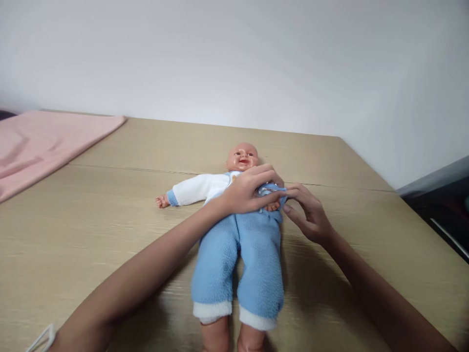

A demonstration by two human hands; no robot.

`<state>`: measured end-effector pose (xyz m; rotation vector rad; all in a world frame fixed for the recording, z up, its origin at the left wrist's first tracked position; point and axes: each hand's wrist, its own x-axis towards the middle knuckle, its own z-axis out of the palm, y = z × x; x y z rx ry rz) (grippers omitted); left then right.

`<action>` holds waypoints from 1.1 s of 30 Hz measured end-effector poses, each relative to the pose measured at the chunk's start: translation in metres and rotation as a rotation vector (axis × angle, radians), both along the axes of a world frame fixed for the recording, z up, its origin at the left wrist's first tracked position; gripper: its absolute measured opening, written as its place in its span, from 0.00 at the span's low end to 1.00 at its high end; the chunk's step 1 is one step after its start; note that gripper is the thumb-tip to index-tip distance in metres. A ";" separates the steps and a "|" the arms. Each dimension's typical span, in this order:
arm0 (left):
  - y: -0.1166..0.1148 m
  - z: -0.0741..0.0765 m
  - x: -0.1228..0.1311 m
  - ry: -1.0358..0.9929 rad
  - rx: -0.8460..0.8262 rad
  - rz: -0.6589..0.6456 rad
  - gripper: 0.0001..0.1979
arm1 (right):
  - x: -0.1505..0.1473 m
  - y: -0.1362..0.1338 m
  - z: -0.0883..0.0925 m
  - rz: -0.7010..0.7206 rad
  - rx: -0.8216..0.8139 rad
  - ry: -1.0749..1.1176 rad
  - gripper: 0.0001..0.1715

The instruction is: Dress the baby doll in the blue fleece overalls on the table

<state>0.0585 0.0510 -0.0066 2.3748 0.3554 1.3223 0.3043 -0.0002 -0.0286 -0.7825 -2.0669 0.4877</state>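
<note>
A baby doll (238,239) lies on its back with its head at the far side, dressed in a fleecy blue and white suit. My left hand (251,190) reaches across the doll's chest, fingers closed around the sleeve on the right side. Just beyond its fingers, the bunched blue cuff (273,188) is pinched by the fingertips of my right hand (308,212). Below the cuff, the doll's small hand (272,207) peeks out, partly covered by my left fingers. The doll's other arm (190,189) stretches out to the left in its white sleeve.
The doll rests on a light wooden table (110,234) with a seam across it. A pink cloth (44,142) is spread at the far left. Behind stands a pale wall (234,63). Dark objects (436,210) show past the table's right edge.
</note>
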 end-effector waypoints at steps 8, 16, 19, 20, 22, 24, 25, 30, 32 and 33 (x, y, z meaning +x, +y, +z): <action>0.008 -0.002 0.002 0.118 -0.196 0.046 0.12 | -0.017 -0.016 -0.014 -0.010 -0.412 0.390 0.10; 0.013 -0.009 0.004 0.203 -0.280 0.131 0.08 | -0.025 -0.009 -0.029 -0.197 -0.752 0.725 0.19; 0.013 -0.009 0.004 0.227 -0.351 0.159 0.08 | -0.025 -0.007 -0.036 -0.353 -0.616 0.598 0.19; 0.013 -0.009 0.005 0.244 -0.365 0.173 0.08 | -0.025 -0.006 -0.039 -0.388 -0.602 0.583 0.19; 0.013 -0.008 0.006 0.290 -0.375 0.209 0.09 | -0.025 0.000 -0.046 -0.419 -0.616 0.592 0.22; 0.014 -0.008 0.008 0.334 -0.374 0.253 0.10 | -0.024 0.008 -0.053 -0.420 -0.634 0.603 0.27; 0.014 -0.008 0.009 0.351 -0.372 0.275 0.10 | -0.024 0.013 -0.055 -0.420 -0.634 0.599 0.29; 0.016 -0.010 0.013 0.322 -0.378 0.308 0.04 | -0.024 0.031 -0.064 -0.421 -0.590 0.542 0.34; 0.016 -0.011 0.013 0.306 -0.381 0.301 0.06 | -0.023 0.034 -0.067 -0.426 -0.558 0.520 0.35; 0.016 -0.011 0.013 0.305 -0.379 0.297 0.06 | -0.023 0.035 -0.069 -0.427 -0.541 0.507 0.35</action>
